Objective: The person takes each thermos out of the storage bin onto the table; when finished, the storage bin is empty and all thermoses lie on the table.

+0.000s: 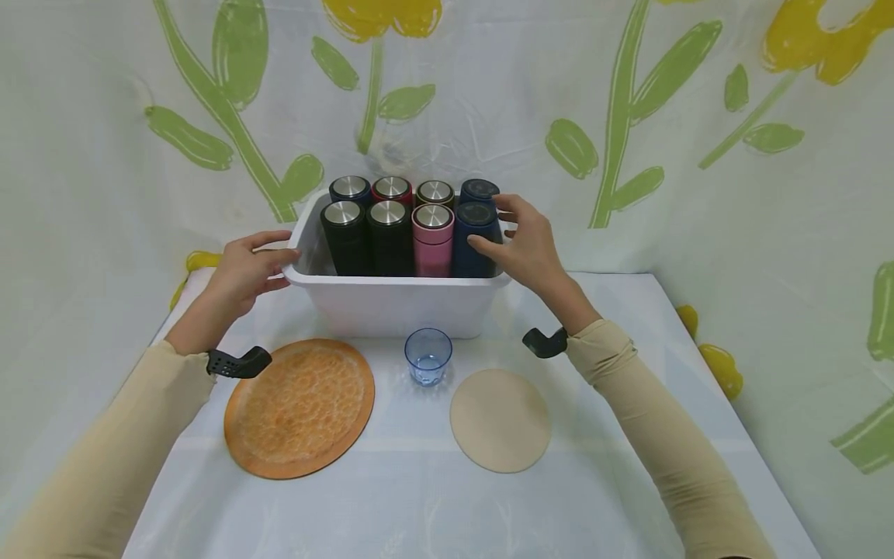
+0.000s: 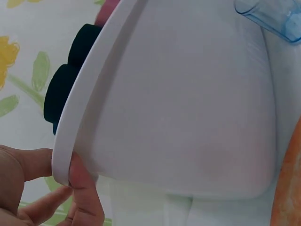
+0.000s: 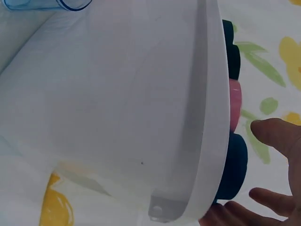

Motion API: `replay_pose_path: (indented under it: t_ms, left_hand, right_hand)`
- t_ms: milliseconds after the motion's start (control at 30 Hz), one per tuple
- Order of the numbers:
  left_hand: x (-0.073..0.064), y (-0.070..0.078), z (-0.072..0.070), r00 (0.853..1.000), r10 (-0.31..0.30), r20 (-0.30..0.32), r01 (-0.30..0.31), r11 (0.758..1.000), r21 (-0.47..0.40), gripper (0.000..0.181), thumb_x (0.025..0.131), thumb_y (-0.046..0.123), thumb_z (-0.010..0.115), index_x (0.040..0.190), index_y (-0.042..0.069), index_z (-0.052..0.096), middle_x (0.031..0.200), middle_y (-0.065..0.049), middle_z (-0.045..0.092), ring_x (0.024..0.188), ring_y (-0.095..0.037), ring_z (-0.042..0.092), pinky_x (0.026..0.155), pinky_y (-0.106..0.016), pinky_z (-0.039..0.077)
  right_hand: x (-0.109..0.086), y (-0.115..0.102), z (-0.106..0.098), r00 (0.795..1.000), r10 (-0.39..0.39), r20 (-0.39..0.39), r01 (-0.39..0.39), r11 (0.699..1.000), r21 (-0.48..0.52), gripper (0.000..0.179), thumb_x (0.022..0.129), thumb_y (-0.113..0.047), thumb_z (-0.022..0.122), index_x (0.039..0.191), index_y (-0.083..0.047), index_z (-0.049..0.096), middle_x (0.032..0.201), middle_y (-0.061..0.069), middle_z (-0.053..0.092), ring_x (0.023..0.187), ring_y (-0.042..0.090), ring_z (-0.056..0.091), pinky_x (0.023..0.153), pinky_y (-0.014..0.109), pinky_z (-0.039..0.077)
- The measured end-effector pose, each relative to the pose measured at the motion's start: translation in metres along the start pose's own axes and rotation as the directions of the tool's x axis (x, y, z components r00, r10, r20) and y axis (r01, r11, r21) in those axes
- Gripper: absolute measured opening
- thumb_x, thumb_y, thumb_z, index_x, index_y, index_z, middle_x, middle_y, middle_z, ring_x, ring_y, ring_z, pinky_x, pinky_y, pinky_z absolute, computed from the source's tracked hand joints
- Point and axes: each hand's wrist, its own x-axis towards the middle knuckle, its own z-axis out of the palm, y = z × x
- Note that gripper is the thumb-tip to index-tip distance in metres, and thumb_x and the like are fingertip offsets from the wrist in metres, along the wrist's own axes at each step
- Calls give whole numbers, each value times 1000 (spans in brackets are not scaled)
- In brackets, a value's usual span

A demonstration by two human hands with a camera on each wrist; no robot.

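Note:
My left hand (image 1: 244, 268) pinches the left rim of a white plastic tub (image 1: 398, 303), thumb on one side and a finger on the other in the left wrist view. Upright flasks stand in two rows inside it. In front are two black flasks (image 1: 391, 248), a pink flask (image 1: 433, 260) and a dark blue flask (image 1: 469, 256) at the right end. My right hand (image 1: 527, 241) hovers over that end, thumb and fingers spread around the blue flask's top. The right wrist view shows the thumb apart from the flask and lower fingers right at the rim.
On the white table (image 1: 391, 505), a blue-tinted glass (image 1: 428, 357) stands just before the tub. An orange-brown round mat (image 1: 300, 411) lies at the left, a smaller beige disc (image 1: 500, 423) at the right. A flower-printed sheet (image 1: 489, 93) hangs close behind.

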Motion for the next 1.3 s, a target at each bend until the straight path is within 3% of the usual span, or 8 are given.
replay_pose_path:
  t_ms: [267,733,1133,1300]
  left_hand:
    - [4,1,-2,999,-23,32,25,996,-84,65,98,20,66,154,8,36,131,-5,48,96,-12,62,78,-23,56]
    - [8,-2,-1,999,-32,23,34,994,-101,66,96,25,70,153,12,40,115,3,58,89,-11,62,76,-23,56]
    - [8,-6,-3,997,-38,67,54,964,-260,48,97,14,67,140,15,45,128,-4,48,97,-17,59,77,-24,56]
    - [8,-5,-1,997,-32,69,49,965,-259,49,97,15,67,140,15,44,126,-3,47,98,-17,59,78,-24,56]
  right_hand:
    - [10,3,11,995,99,10,-99,995,5,71,82,-25,84,139,0,51,135,17,57,120,31,59,99,40,49]
    - [19,8,24,990,132,-41,-135,988,-70,80,75,-26,90,138,2,51,133,18,60,119,29,58,100,39,46]
    - [20,8,30,991,115,-68,-121,989,-90,77,74,-26,90,136,1,53,129,16,63,117,28,60,100,40,44]
    - [20,11,30,991,113,-77,-120,988,-94,76,75,-27,90,135,1,54,128,16,64,116,27,60,99,40,44]
